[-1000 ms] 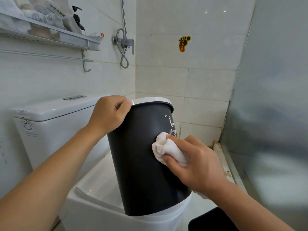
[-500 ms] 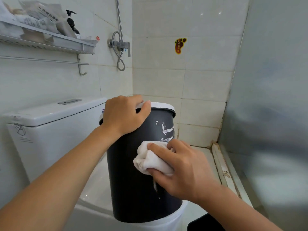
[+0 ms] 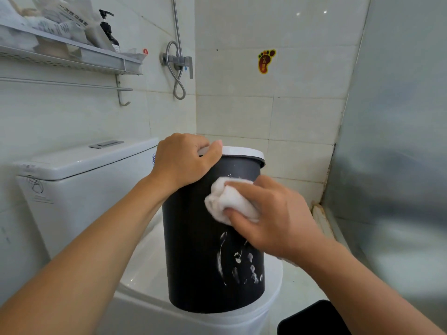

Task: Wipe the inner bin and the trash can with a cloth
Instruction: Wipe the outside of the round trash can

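A black trash can (image 3: 193,250) with a white rim stands upright on the closed toilet lid (image 3: 145,269). White smears mark its lower front. My left hand (image 3: 183,160) grips the can's rim from above, fingers curled over the edge. My right hand (image 3: 271,213) holds a bunched white cloth (image 3: 227,201) and presses it against the upper front of the can's wall. The inside of the can is hidden.
The toilet tank (image 3: 79,180) stands at the left. Above it a wall shelf (image 3: 72,56) carries packets and a pump bottle. A shower valve with hose (image 3: 177,64) hangs in the corner. A glass partition (image 3: 391,165) closes the right. A black object (image 3: 312,320) lies bottom right.
The can has come from tilted to upright. My right hand has slid the cloth left and then up the can's front, leaving smears below. My left hand has shifted further over the rim.
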Demonstrator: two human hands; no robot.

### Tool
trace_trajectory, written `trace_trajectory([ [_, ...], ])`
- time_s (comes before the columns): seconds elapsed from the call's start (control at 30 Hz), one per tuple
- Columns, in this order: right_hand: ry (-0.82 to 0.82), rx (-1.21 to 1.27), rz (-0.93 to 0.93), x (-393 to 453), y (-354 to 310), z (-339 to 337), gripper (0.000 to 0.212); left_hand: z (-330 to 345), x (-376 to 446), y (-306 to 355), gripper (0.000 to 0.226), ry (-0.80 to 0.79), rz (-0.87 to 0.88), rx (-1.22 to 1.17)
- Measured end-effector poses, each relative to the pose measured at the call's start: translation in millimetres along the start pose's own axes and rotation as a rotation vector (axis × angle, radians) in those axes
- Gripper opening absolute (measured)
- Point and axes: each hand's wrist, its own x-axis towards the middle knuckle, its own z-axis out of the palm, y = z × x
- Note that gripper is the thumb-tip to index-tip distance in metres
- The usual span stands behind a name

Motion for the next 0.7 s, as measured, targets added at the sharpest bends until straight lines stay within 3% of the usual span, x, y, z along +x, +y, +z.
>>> trace_trajectory([
  [0.07,-0.060,-0.030,-0.058,-3.5,-2.9,0.2,0.035,-0.4,0.5,-4.0,0.062,0.003,-0.059,-0.015],
  [0.17,0.004,-0.060,-0.058,0.0,-3.2,-1.6,0.035,-1.4,-0.6,-4.6,0.063,0.022,-0.086,-0.042],
  [0.4,0.137,-0.011,0.128,12.8,2.5,-7.1,0.032,-2.6,-2.0,3.3,0.065,0.013,-0.090,-0.049],
  [0.6,-0.060,-0.104,-0.073,5.2,-7.3,-10.9,0.033,-5.1,-2.5,0.6,0.064,0.019,-0.149,-0.037],
  [0.7,-0.007,-0.109,-0.053,8.8,-7.0,-10.2,0.035,-5.3,-2.0,1.8,0.063,0.007,-0.147,-0.041],
])
